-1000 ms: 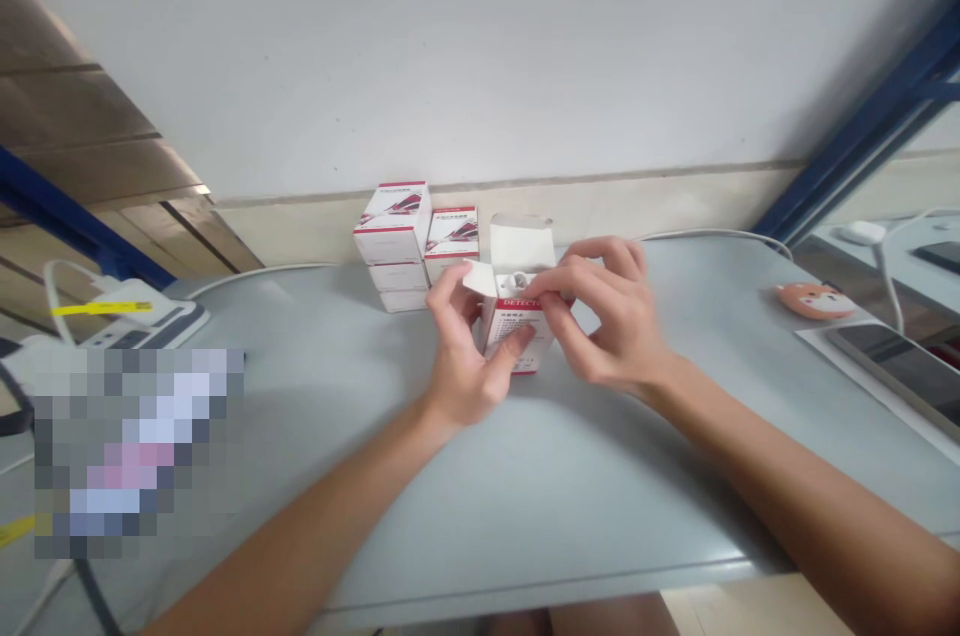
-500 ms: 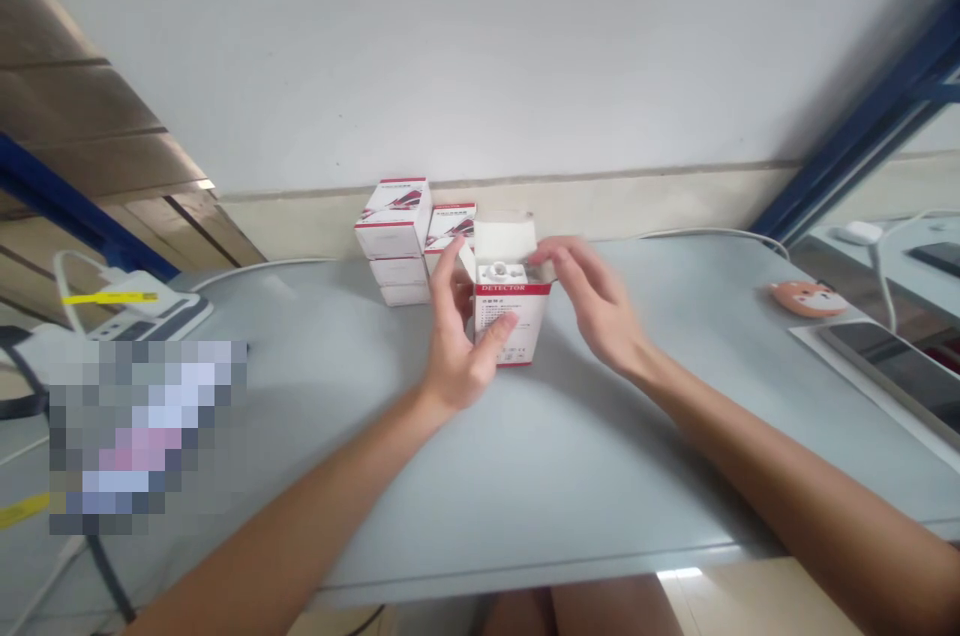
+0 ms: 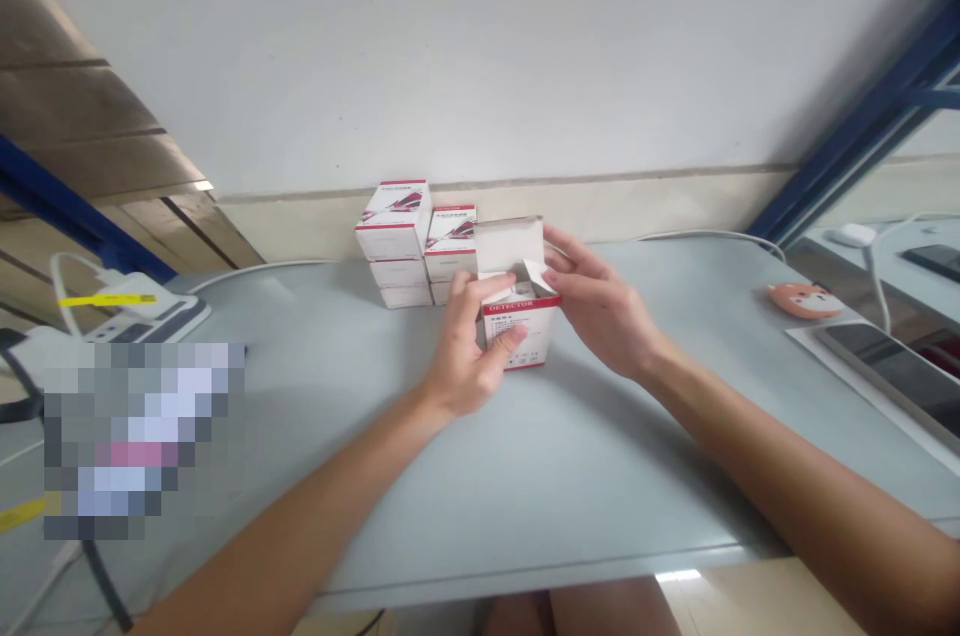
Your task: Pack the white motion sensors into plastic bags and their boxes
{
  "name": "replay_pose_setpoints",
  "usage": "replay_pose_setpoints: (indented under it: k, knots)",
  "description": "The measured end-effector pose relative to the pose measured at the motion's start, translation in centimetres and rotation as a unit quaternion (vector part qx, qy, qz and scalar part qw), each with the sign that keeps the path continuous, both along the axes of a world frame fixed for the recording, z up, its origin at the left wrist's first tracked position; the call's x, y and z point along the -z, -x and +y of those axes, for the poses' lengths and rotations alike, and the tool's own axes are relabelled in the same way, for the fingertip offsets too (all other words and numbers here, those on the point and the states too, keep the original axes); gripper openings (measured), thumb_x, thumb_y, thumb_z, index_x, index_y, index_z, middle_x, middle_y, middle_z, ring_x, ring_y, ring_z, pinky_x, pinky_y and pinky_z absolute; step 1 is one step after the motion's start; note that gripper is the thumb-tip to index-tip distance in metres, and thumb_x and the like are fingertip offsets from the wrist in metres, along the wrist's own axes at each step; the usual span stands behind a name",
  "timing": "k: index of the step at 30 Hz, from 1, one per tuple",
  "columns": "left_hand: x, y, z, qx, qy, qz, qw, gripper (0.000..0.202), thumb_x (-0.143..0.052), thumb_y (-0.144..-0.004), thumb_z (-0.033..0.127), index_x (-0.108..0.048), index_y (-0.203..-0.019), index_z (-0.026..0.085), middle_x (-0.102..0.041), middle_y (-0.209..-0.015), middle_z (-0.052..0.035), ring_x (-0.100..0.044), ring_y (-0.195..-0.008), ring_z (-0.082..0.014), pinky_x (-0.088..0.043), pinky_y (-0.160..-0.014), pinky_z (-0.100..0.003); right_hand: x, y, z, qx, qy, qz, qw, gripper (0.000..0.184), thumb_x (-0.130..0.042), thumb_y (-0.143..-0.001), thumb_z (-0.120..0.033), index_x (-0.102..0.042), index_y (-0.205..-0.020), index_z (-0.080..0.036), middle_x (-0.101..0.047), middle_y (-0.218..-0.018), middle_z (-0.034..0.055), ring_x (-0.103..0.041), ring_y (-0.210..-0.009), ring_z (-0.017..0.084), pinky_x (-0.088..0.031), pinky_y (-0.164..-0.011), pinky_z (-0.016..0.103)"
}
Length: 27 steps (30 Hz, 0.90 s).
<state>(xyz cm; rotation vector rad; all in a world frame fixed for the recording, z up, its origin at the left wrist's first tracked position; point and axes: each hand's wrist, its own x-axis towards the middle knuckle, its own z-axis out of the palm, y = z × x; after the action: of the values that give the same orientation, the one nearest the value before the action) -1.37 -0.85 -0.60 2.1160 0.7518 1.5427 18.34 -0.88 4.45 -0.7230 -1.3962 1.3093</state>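
Note:
A white and red cardboard box marked DETECTOR stands upright on the desk, its lid flap raised at the back. My left hand grips the box's left side, thumb on the front face, with the index finger over the left side flap. At the right top edge my right hand pinches the right side flap, its other fingers behind the raised lid. A bit of the white contents shows between the flaps; the rest is hidden.
Behind and left stand stacked boxes of the same kind against the wall. A power strip with cables lies left, beside a pixelated patch. An orange animal-faced object and a dark phone-like slab are at right.
The side flaps have folded inward over the box opening, covering most of the white contents. My left index finger has moved onto the left flap, and my right fingers have shifted behind the lid.

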Motion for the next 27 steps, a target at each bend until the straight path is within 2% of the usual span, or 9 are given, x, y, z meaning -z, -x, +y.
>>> replay_pose_setpoints:
  k: [4,7,10,13,15,17,20,23,27]
  knots:
    - [0.7,-0.5,0.2,-0.005,0.003,-0.014,1.000,0.045,-0.069,-0.099,0.040,-0.053,-0.140,0.032,-0.055,-0.122,-0.0085,-0.060,-0.116,-0.0277,-0.052,-0.102,-0.050,0.0,0.0,0.0,0.021,-0.031,-0.033,0.999,0.032,-0.068,-0.096,-0.035,-0.071,-0.128,-0.034,-0.074,-0.133,0.0004,-0.068,-0.122,0.026,-0.053,-0.111,0.049]
    - [1.1,-1.2,0.3,-0.003,0.001,-0.081,0.997,0.061,-0.072,-0.098,0.040,-0.039,-0.148,0.035,-0.055,-0.133,-0.0087,-0.062,-0.121,-0.0260,-0.055,-0.102,-0.047,-0.1,-0.2,-0.1,0.047,-0.066,-0.053,0.995,0.018,-0.066,-0.101,-0.040,-0.075,-0.114,-0.032,-0.075,-0.129,0.0009,-0.069,-0.119,0.024,-0.055,-0.107,0.045]
    - [1.1,-1.7,0.3,-0.009,0.005,-0.116,0.993,0.077,-0.078,-0.094,0.040,-0.029,-0.153,0.037,-0.051,-0.142,-0.0091,-0.064,-0.122,-0.0248,-0.059,-0.100,-0.044,-0.1,-0.8,0.0,0.037,-0.102,-0.076,0.991,0.024,-0.061,-0.105,-0.045,-0.075,-0.120,-0.032,-0.073,-0.132,0.0023,-0.066,-0.126,0.024,-0.055,-0.106,0.042]
    - [0.9,-1.7,0.2,-0.003,0.022,-0.105,0.994,0.077,-0.077,-0.095,0.038,-0.030,-0.156,0.037,-0.053,-0.144,-0.0098,-0.064,-0.126,-0.0255,-0.059,-0.103,-0.044,0.2,-1.0,0.2,0.008,-0.135,-0.102,0.986,0.031,-0.061,-0.105,-0.051,-0.072,-0.125,-0.031,-0.071,-0.135,0.0038,-0.065,-0.127,0.025,-0.055,-0.106,0.043]
    - [0.7,-1.6,0.2,0.005,0.022,-0.102,0.995,0.076,-0.075,-0.096,0.036,-0.029,-0.157,0.036,-0.056,-0.141,-0.0101,-0.064,-0.127,-0.0260,-0.059,-0.103,-0.045,0.4,-0.8,0.2,0.030,-0.156,-0.110,0.981,0.029,-0.066,-0.102,-0.050,-0.073,-0.122,-0.029,-0.073,-0.130,0.0043,-0.068,-0.121,0.024,-0.056,-0.105,0.042]
    - [0.7,-1.6,0.2,0.010,0.013,-0.098,0.995,0.076,-0.073,-0.098,0.036,-0.027,-0.158,0.035,-0.057,-0.141,-0.0112,-0.064,-0.128,-0.0270,-0.060,-0.103,-0.046,0.5,-0.2,0.0,0.079,-0.175,-0.113,0.975,0.024,-0.070,-0.100,-0.045,-0.073,-0.116,-0.028,-0.075,-0.122,0.0042,-0.072,-0.110,0.022,-0.058,-0.100,0.040]
    - [0.9,-1.6,0.3,0.014,-0.012,-0.077,0.997,0.073,-0.070,-0.100,0.037,-0.026,-0.158,0.033,-0.054,-0.145,-0.0130,-0.064,-0.129,-0.0279,-0.060,-0.104,-0.048,0.5,0.4,-0.3,0.129,-0.201,-0.125,0.963,0.019,-0.068,-0.102,-0.040,-0.074,-0.113,-0.026,-0.076,-0.118,0.0044,-0.073,-0.101,0.020,-0.061,-0.091,0.037]
    - [1.0,-1.5,0.4,0.008,-0.023,-0.066,0.998,0.070,-0.068,-0.101,0.036,-0.028,-0.158,0.034,-0.050,-0.149,-0.0129,-0.061,-0.134,-0.0279,-0.057,-0.109,-0.049,0.3,0.4,-0.4,0.134,-0.228,-0.150,0.953,0.019,-0.064,-0.104,-0.040,-0.074,-0.115,-0.027,-0.075,-0.119,0.0055,-0.072,-0.105,0.021,-0.062,-0.089,0.038]
    - [1.1,-1.4,0.4,-0.010,-0.009,-0.059,0.998,0.065,-0.069,-0.101,0.035,-0.034,-0.155,0.034,-0.049,-0.151,-0.0119,-0.058,-0.137,-0.0268,-0.052,-0.116,-0.049,0.4,-0.2,0.1,0.115,-0.270,-0.174,0.940,0.022,-0.061,-0.106,-0.042,-0.075,-0.116,-0.029,-0.072,-0.125,0.0085,-0.069,-0.117,0.024,-0.062,-0.094,0.042]
